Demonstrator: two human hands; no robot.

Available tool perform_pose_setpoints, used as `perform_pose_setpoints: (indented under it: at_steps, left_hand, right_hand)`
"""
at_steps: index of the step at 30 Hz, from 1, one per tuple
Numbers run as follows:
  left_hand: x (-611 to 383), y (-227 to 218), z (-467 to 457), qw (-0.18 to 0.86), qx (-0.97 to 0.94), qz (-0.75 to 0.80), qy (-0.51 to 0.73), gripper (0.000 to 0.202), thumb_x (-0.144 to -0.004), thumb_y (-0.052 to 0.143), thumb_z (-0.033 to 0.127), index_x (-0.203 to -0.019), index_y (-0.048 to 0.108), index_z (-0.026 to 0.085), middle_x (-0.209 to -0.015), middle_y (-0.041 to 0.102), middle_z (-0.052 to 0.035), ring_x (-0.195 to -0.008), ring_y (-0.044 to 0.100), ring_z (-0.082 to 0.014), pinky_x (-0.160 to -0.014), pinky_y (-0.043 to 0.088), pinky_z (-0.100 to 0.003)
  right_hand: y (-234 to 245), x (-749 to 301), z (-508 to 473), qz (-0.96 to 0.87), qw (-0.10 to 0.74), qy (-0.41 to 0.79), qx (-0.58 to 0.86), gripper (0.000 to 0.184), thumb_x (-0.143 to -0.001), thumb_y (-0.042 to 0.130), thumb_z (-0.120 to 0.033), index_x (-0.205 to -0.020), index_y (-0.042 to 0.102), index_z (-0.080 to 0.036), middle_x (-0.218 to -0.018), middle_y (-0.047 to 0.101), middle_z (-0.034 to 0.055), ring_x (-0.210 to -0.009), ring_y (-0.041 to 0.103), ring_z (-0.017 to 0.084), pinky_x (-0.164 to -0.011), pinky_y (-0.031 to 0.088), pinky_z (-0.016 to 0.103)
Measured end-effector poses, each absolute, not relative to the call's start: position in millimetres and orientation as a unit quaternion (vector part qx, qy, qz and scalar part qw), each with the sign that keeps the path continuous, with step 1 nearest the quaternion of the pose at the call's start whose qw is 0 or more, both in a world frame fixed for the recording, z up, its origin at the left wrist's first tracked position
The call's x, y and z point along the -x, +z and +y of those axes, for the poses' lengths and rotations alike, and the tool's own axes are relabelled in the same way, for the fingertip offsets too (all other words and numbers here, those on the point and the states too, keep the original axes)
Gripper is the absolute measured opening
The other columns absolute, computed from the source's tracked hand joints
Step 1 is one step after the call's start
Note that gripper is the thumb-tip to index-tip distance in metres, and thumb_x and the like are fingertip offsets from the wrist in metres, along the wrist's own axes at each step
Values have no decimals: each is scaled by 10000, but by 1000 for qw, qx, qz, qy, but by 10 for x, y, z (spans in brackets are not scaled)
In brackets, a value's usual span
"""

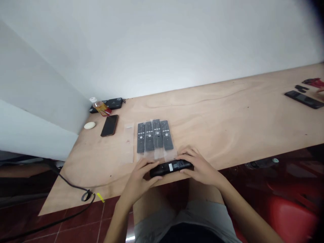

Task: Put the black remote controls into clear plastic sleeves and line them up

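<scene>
Both my hands hold one black remote control (170,167) crosswise at the near edge of the wooden table (227,118), its back side up with a white label showing. My left hand (140,180) grips its left end, fingers curled round it. My right hand (198,165) covers its right end, fingers closed over it. Just beyond my hands lies a row of several black remotes in clear plastic sleeves (155,135), side by side, buttons up. An empty clear sleeve (129,141) lies to their left.
A dark phone (109,125), a white oval object (89,125), a small bottle of amber liquid (100,106) and a black box (113,102) sit at the far left. Another remote (303,99) and red-black parts (312,82) lie far right. A black cable (73,189) hangs over the left edge.
</scene>
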State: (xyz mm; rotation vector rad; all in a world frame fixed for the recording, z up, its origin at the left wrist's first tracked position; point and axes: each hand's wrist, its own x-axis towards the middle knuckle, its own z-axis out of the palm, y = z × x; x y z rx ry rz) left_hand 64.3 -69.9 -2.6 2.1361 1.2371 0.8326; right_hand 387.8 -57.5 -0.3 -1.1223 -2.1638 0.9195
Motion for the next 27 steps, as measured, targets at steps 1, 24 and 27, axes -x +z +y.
perform_pose_setpoints:
  at_steps: [1,24,27]
  left_hand:
    - [-702,-43,-695,251,-801,449,305,396,-939,853,369,-1325,777,321,-1233,740,-95,-1167,700,-297,-1017,622,-515]
    - [320,-186,-561,30,-777,574,257,222,-1062,551,309,-1027,756,231,-1048,752,-85,-1012,717,-276,-957,605,-449]
    - [228,-180,-614,52,-782,567,254,213,-1060,574,340,-1063,758,233,-1072,750,-81,-1025,726,-269,-953,613,-428]
  right_hand:
    - [1,-3886,-571,-803,265,343,409,429,-1015,757,-279,-1434,687,-342,-1382,656,84,-1330,549,339,-1170,503,542]
    - [-107,-3876,-596,-801,298,305,420,489,-1041,745,-365,-1518,641,-339,-1495,666,100,-1367,623,349,-1179,543,569]
    - [-106,-3875,-600,-807,298,297,415,508,-1038,737,-321,-1532,620,-349,-1502,656,97,-1369,617,354,-1181,536,574]
